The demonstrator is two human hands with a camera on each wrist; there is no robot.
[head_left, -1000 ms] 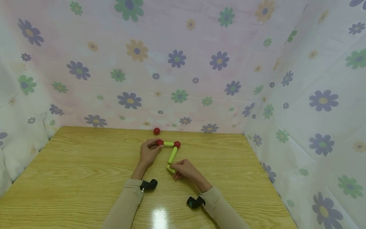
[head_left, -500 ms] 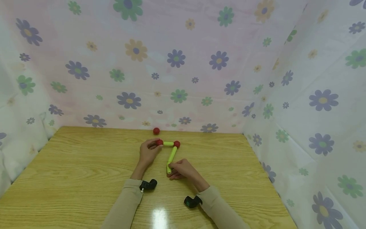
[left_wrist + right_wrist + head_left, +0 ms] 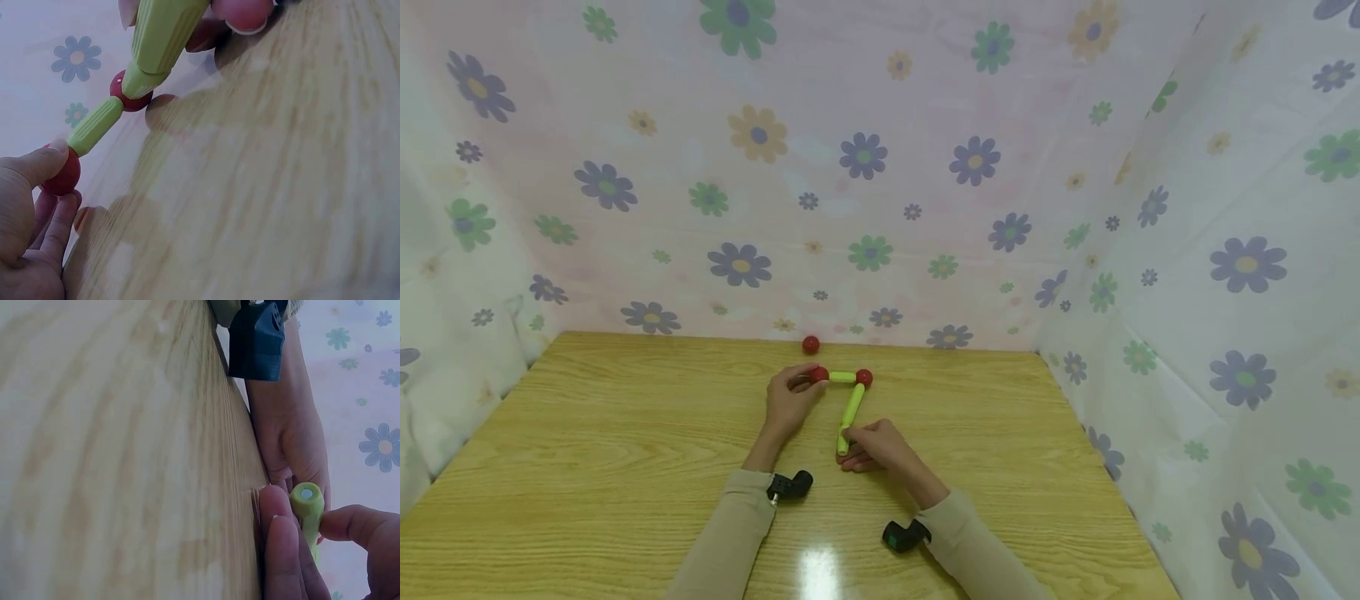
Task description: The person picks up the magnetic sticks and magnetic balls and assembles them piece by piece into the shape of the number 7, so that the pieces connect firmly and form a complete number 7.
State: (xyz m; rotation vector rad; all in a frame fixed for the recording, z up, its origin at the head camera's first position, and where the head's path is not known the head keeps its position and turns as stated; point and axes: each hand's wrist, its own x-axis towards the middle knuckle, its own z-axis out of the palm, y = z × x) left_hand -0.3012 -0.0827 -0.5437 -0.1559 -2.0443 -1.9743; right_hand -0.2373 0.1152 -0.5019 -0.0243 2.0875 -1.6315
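Observation:
My left hand pinches a red ball between thumb and fingers. From that ball a yellow-green rod runs right to a second red ball. A second yellow-green rod slants from there toward my right hand. Thumb and fingers of this hand pinch a third yellow-green rod, roughly in line with the slanting one and meeting its near end. In the right wrist view, a silvery disc shows in the end of the held rod. My right fingers partly hide the joint.
A loose red ball lies at the table's back edge, by the flowered cloth. Similar cloth hangs at both sides. The wooden table extends around the hands. Black wrist cameras are strapped at the sleeves.
My right hand has turned its rod from an angled position into line with the slanting rod, moving slightly left. The left hand stays on its red ball.

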